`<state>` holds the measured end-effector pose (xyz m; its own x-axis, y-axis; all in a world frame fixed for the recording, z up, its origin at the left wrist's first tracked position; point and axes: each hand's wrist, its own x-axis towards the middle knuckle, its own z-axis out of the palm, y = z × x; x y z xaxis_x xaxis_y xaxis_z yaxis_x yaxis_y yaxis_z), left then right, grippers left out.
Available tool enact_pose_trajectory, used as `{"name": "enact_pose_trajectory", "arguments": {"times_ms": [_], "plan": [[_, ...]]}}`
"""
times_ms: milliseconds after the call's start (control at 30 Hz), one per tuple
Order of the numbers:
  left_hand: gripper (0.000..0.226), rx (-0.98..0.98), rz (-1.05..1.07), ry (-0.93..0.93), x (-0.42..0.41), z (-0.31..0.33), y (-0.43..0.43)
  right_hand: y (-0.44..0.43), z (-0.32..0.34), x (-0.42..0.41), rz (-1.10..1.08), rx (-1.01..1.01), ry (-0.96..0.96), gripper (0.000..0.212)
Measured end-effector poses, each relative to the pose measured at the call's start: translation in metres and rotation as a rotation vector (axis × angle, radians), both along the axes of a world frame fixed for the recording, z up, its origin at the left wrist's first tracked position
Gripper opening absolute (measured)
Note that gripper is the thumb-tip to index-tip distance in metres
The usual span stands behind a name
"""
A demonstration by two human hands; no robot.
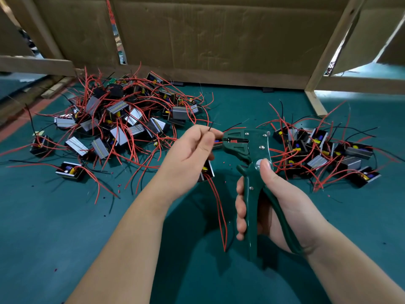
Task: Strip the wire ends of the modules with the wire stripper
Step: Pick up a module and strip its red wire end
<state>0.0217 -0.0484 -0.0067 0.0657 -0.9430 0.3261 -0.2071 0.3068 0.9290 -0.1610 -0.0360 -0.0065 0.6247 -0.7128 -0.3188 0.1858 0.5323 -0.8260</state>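
My right hand [271, 205] grips the two handles of a dark green wire stripper [252, 154], thumb on its pivot plate. The stripper's jaws point left, and a red wire end lies in them. My left hand [190, 148] pinches a thin black wire [209, 129] between thumb and fingers right beside the jaws. A small black module [207, 172] hangs under that hand, mostly hidden, its red wires [219, 211] trailing down toward me.
A large heap of black modules with red and black wires [118, 121] lies on the green mat [65, 227] at the left. A smaller heap [324, 150] lies at the right. Cardboard walls [208, 36] and a wooden frame [315, 93] close the back. Bits of stripped insulation dot the mat.
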Motion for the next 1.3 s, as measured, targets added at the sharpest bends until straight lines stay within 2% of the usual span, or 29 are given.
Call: {"name": "enact_pose_trajectory", "arguments": {"times_ms": [100, 167, 233, 333, 500, 667, 867, 1167, 1300], "plan": [[0.027, 0.039, -0.031, 0.124, -0.003, 0.000, 0.001, 0.001, -0.002, 0.005, -0.129, -0.008, 0.062, 0.056], [0.025, 0.067, -0.049, 0.056, -0.005, -0.001, 0.000, 0.000, -0.003, 0.009, -0.170, 0.011, 0.078, 0.056], [0.023, 0.110, -0.046, -0.016, -0.005, -0.002, -0.001, -0.001, -0.002, 0.011, -0.165, 0.066, -0.016, 0.055], [0.023, 0.072, -0.011, -0.037, 0.001, 0.001, -0.002, -0.008, 0.001, 0.001, -0.210, 0.071, -0.203, 0.052], [0.024, 0.044, 0.088, -0.303, 0.012, -0.001, -0.003, -0.011, 0.006, -0.013, -0.003, 0.070, -0.191, 0.049], [0.019, -0.016, 0.080, -0.447, 0.012, -0.008, -0.003, -0.006, 0.000, -0.006, 0.167, 0.086, -0.187, 0.060], [0.016, -0.096, 0.123, -0.570, 0.013, -0.008, -0.003, -0.006, -0.002, -0.004, 0.187, 0.087, -0.214, 0.058], [0.014, -0.151, 0.176, -0.656, 0.011, -0.008, -0.003, -0.004, -0.004, -0.004, 0.172, 0.059, -0.131, 0.056], [0.025, -0.165, 0.204, -0.713, 0.010, -0.008, -0.003, -0.002, -0.003, -0.002, 0.128, 0.034, -0.068, 0.049]]}}
